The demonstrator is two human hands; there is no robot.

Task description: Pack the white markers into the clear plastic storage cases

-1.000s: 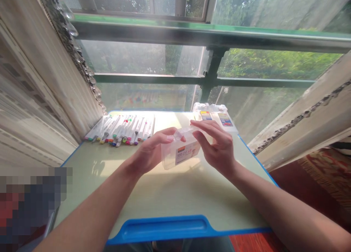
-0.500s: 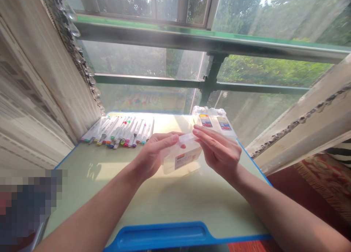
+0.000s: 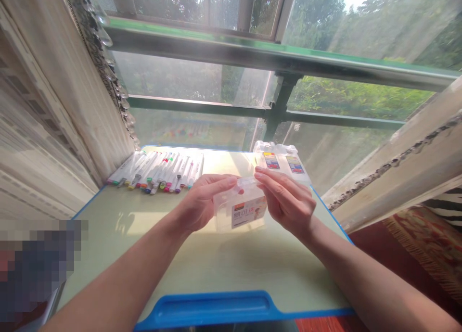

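Between my hands, above the middle of the table, is a clear plastic case [image 3: 224,209] with a printed label [image 3: 249,211] on its front. My left hand [image 3: 204,199] grips its left side, thumb along the top edge. The fingers of my right hand [image 3: 288,195] are pressed together at the top right corner and side of the case. Through the clear plastic a fingertip shows near the top. Behind my right hand, a second clear case [image 3: 283,163] with two coloured labels stands at the table's far right.
Several white markers [image 3: 162,171] with coloured caps lie in a row at the far left of the pale green table [image 3: 202,269]. A blue tray edge [image 3: 216,305] runs along the front. Curtains [image 3: 46,96] hang on both sides, and a window with a rail [image 3: 231,55] stands behind.
The case has tilted slightly so its label faces me more squarely and reads more clearly. Both hands keep their hold with little movement.
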